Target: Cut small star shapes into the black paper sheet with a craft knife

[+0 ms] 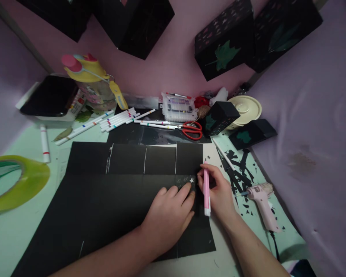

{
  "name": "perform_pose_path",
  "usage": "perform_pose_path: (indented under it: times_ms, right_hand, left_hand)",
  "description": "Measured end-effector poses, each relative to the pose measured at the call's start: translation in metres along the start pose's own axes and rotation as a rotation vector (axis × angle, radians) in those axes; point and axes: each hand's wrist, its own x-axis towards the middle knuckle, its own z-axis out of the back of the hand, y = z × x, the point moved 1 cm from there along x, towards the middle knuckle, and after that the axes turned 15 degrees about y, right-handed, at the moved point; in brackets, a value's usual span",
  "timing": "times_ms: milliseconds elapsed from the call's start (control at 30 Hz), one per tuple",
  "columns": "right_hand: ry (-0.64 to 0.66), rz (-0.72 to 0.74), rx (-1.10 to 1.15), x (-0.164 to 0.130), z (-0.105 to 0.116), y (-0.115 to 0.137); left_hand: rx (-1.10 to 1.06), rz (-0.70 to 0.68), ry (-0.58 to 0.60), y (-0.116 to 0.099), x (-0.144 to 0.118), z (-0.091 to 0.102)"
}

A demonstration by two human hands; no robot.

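Note:
A large black sheet of card (103, 207) lies in front of me, marked with pale lines. Near its right edge is a white star shape (192, 180), with faint star outlines beside it. My left hand (168, 211) rests flat on the card, fingers stretched out just below the stars. Between the thumb and fingers of my right hand (217, 188) is a slim pink craft knife (207, 188), its narrow tip pointing away from me. That hand sits at the card's right edge, over a pale board (216, 154) with small black scraps on it.
A pink glue gun (262, 204) and black paper scraps (242, 169) lie at right. Behind the card are red-handled scissors (192, 130), white markers (119, 119) and a clear case (179, 107). Yellow-green tape (31, 184) is at left. Black boxes (225, 42) hang above.

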Motion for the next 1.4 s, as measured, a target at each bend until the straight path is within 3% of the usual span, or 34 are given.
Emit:
perform_pose_path:
  times_ms: [200,400,533,600,700,733,767,867,900,1100,1400]
  right_hand:
    - [0.076,0.011,-0.027,0.001,-0.001,-0.001]
    - [-0.15,-0.073,-0.037,0.004,0.004,-0.001]
    - [-0.237,0.042,0.081,0.003,0.009,0.009]
    - [-0.15,0.108,0.262,0.003,0.009,0.014]
    - [0.118,0.101,0.545,0.005,0.005,0.019]
    - [0.125,0.08,0.551,0.007,0.004,0.019]
    - [0.063,0.061,0.506,0.008,0.005,0.018]
    - [-0.293,0.047,0.305,0.008,0.011,0.012]
    - [-0.329,0.034,0.291,0.007,0.013,0.01]
    - [-0.007,-0.104,0.198,0.002,0.022,0.004]
    - [0.054,-0.09,0.139,0.0,0.023,0.001]
  left_hand:
    - [-0.003,0.001,0.043,-0.001,0.001,0.003]
    - [0.02,-0.001,0.02,0.0,0.001,-0.001]
    - [0.013,0.002,0.026,0.0,0.002,-0.001]
    - [0.004,0.013,0.04,0.0,0.002,0.001]
    - [-0.014,0.03,0.048,0.0,0.002,0.002]
    - [-0.017,0.032,0.045,0.0,0.002,0.002]
    - [-0.018,0.031,0.042,0.0,0.002,0.002]
    - [-0.017,0.023,0.027,0.0,0.001,0.0]
    - [-0.016,0.021,0.023,0.0,0.001,0.0]
    - [-0.006,0.015,0.018,0.0,0.0,0.0]
    - [0.01,0.009,0.029,0.0,0.002,0.0]
